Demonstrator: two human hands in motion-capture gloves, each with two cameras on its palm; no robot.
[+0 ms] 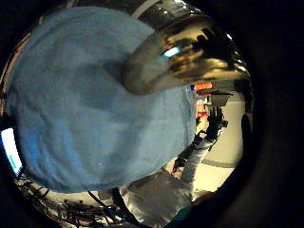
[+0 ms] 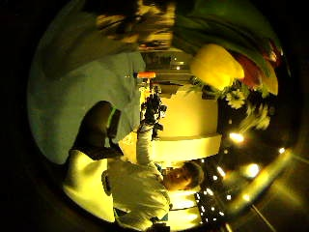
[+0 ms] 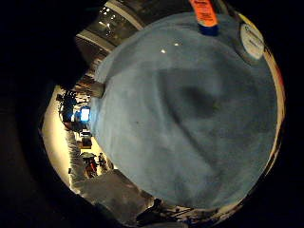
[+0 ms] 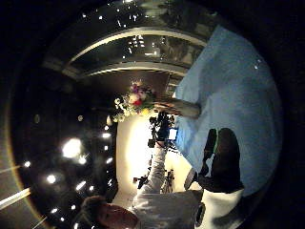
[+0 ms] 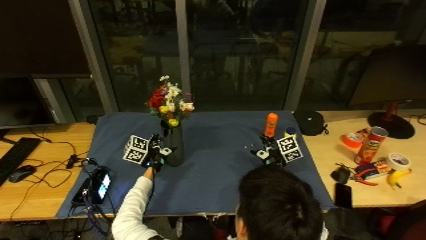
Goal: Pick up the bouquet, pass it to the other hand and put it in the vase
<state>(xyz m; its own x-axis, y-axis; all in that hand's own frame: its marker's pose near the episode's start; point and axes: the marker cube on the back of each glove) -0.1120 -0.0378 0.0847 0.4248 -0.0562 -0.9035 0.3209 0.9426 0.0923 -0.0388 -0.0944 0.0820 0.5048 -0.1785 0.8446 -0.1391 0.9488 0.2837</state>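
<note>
The bouquet point(image 5: 168, 104), red, white and yellow flowers, stands upright in a dark vase point(image 5: 174, 147) on the left part of the blue cloth point(image 5: 213, 175). My left hand point(image 5: 156, 154) is close beside the vase's left side and holds nothing; the vase point(image 1: 185, 52) and a yellow flower point(image 2: 215, 65) loom near its palm. The right thumb side palm view shows the bouquet point(image 4: 136, 102) in the vase point(image 4: 183, 109), with the left hand point(image 4: 161, 126) a little apart from it. My right hand point(image 5: 269, 152) hovers low over the cloth, holding nothing.
An orange bottle point(image 5: 271, 124) stands on the cloth behind my right hand. A black pouch point(image 5: 309, 121), a red can point(image 5: 375, 145), tape rolls point(image 5: 399, 161) and a banana point(image 5: 397, 177) lie on the wooden table at the right. A phone point(image 5: 100, 185) lies at the cloth's left edge.
</note>
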